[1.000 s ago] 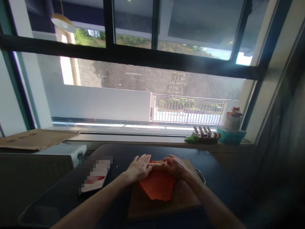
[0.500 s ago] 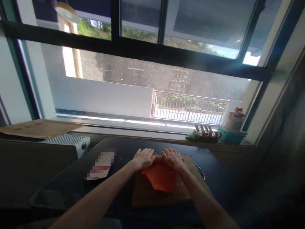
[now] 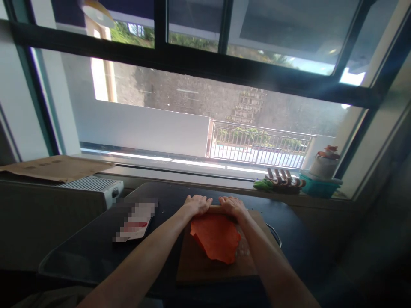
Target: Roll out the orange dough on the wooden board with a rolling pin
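Both hands press on a pale wooden rolling pin (image 3: 215, 209), whose middle shows between them. My left hand (image 3: 198, 205) lies over its left part with the fingers bent forward across it. Over the right part is my right hand (image 3: 233, 205), held the same way. Just on my side of the pin, a thin, irregular sheet of orange dough (image 3: 216, 239) lies flat on a wooden board (image 3: 205, 273). The pin's ends are hidden by the hands.
The board rests on a dark table (image 3: 90, 252). A phone-like object (image 3: 136, 224), partly blurred out, lies at left. Brown paper (image 3: 58, 167) covers a white heater (image 3: 96, 186). On the windowsill stand a brown rack (image 3: 285, 182) and a teal container (image 3: 321, 185). A metal handle (image 3: 275, 235) shows right of the board.
My hands and the rolling pin have moved slightly away from me, off the dough's far part, so more of the orange sheet shows. The view has shifted a little.
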Demonstrator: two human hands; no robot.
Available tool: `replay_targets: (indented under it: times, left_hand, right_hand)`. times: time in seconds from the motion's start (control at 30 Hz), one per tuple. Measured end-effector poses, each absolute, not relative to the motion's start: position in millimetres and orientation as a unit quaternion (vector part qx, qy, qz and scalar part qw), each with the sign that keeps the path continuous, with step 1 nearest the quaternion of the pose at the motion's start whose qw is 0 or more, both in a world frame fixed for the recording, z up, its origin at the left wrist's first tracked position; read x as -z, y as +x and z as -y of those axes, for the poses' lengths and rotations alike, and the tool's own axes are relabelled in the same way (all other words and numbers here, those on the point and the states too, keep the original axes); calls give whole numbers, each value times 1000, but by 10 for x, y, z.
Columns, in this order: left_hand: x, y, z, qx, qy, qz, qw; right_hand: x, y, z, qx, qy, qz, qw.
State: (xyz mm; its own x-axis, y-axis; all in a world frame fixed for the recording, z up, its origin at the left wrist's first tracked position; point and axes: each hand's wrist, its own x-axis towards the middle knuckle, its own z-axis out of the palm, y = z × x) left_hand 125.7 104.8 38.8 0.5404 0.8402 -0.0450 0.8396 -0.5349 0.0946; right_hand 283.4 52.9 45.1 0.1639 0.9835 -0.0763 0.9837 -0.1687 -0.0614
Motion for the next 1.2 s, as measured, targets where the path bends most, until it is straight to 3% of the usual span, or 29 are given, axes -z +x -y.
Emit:
replay_targets:
  times: [0.37,0.83,1.2]
  left_hand:
    - [-435,1048,-600,0,894,-444,68]
    - [-349,1271,-1184,-7,860,-505,69]
    - [-445,1102,-677,-2,885,-461,64]
  right_hand:
    - [-241,2749,87,12,740,-664,-104]
    - [-464,2832,-681,85,774,-626,-37]
    - [-316,2778,-8,66,749,-653,-87]
